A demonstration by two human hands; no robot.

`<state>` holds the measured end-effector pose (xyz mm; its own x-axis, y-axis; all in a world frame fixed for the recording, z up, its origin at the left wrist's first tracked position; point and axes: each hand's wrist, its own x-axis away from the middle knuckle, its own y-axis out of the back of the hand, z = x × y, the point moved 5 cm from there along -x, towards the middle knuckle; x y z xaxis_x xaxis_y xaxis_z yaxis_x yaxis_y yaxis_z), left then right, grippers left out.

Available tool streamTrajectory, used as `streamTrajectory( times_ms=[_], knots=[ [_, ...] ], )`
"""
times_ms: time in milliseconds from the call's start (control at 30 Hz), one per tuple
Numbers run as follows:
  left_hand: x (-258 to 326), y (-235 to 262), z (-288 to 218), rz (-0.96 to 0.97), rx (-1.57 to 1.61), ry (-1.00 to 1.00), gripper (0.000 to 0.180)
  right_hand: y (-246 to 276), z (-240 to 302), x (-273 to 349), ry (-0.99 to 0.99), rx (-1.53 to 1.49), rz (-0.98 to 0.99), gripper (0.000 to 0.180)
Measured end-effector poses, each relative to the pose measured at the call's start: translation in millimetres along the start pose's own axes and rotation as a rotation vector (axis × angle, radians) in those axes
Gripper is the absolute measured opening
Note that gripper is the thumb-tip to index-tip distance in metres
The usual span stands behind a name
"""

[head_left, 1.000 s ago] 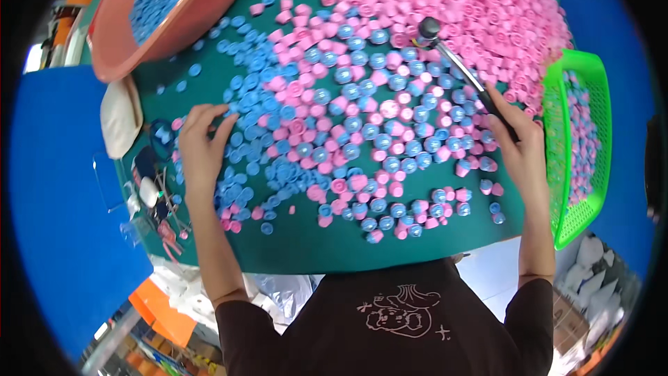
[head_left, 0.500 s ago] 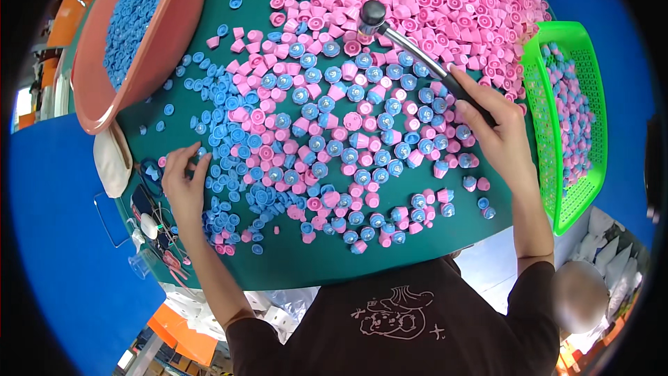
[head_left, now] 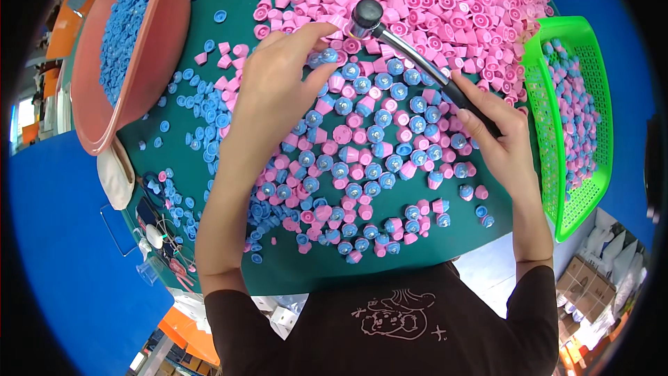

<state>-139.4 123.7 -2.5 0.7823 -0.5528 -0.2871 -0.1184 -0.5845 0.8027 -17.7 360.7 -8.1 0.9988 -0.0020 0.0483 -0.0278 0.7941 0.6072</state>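
Note:
My right hand (head_left: 502, 136) is wrapped round the black grip of a small mallet (head_left: 412, 53). Its shaft is silver, and its dark round head hovers above the pink cups. My left hand (head_left: 275, 73) is stretched forward, thumb and index finger apart, around blue caps (head_left: 327, 56) with shiny centres near the mallet head. Its curled fingers are partly hidden. Beneath both hands spread many small pink fluted cups (head_left: 341, 134), a lot of them topped with blue caps like little cupcakes. Loose blue caps (head_left: 205, 108) lie left of my left forearm.
A big heap of pink cups (head_left: 431, 0) covers the far side of the green table (head_left: 445, 254). At far left stands a salmon-coloured basin (head_left: 170, 35) of blue caps. A green basket (head_left: 595, 188) at right holds pink-and-blue pieces. Cables and small tools (head_left: 163, 237) lie at the left edge.
My left hand has moved from the loose blue caps at the left, up and right to near the mallet head. My right hand keeps the mallet in nearly the same place.

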Motion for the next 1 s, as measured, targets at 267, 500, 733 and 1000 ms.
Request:
streamTrajectory(
  times_ms=[267,500,733,1000],
  knots=[
    [-17.5,-23.6,1.5,0.129,-0.022,0.048,0.044,-0.4,-13.7,1.8,0.021,0.043,0.015,0.046],
    [-16.9,-21.9,-0.7,0.152,-0.076,-0.020,0.049,-4.3,-7.2,-0.7,0.036,0.029,0.024,0.047],
    [12.0,35.8,10.6,0.013,-0.035,0.180,0.041,-7.2,23.9,4.5,0.155,0.051,-0.046,0.048],
    [151.4,131.0,69.2,-0.218,-0.091,0.728,0.028,-6.1,16.7,8.3,0.025,0.027,-0.076,0.043]
  ],
)
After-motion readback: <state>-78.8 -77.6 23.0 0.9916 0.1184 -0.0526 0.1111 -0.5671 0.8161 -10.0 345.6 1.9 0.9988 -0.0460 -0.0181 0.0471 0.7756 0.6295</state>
